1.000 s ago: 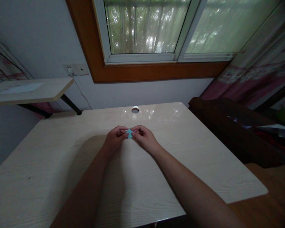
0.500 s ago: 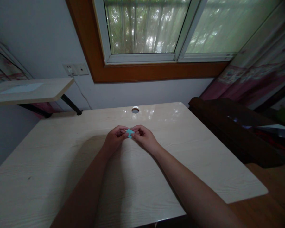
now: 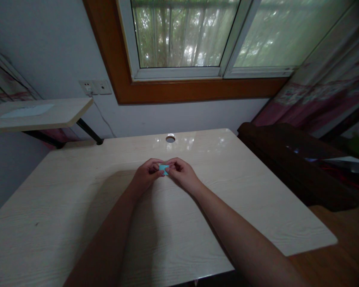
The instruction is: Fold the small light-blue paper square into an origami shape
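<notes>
Together, hands (image 3: 182, 172) pinch turquoise piece (image 3: 163, 168)

The piece (image 3: 164, 167) is light turquoise. The table (image 3: 191, 231) is pale cream with faint wood grain. White window frame (image 3: 176, 73), orange-brown trim (image 3: 197, 91), black shelf legs (image 3: 89, 131); the curtain (image 3: 320, 89) has a flowered band above pink.

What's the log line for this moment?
left hand: pinches blue piece | right hand: pinches same piece | place: over desk | beyond hands: round hole
</notes>
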### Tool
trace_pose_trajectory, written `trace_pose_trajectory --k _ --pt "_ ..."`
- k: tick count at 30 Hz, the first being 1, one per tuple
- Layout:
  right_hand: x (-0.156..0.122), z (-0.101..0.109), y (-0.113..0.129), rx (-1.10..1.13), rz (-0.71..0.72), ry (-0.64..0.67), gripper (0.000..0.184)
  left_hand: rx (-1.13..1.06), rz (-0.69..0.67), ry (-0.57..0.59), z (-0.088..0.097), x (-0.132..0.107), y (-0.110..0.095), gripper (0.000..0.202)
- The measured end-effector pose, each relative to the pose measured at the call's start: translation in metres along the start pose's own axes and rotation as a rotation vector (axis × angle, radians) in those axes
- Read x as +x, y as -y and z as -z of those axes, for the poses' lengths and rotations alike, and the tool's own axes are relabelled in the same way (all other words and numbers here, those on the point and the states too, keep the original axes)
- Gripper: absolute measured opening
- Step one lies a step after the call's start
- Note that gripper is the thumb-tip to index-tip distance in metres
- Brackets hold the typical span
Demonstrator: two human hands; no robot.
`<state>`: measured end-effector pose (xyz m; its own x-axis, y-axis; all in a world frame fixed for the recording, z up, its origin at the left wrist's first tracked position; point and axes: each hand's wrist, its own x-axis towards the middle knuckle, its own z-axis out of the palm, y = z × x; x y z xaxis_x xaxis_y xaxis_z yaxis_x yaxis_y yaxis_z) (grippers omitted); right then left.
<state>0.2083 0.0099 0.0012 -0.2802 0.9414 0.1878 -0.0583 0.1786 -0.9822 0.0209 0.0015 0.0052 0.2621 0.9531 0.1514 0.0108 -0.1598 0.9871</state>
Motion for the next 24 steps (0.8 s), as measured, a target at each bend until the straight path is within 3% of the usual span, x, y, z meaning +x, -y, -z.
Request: trace_pose_trajectory --k 24 --pt "-0.0007 -0.0021 0.0035 -0.024 0.04 -0.07 0.014 -0.066 0.011 0.043 -0.0002 0.0011 -0.0018 0.035"
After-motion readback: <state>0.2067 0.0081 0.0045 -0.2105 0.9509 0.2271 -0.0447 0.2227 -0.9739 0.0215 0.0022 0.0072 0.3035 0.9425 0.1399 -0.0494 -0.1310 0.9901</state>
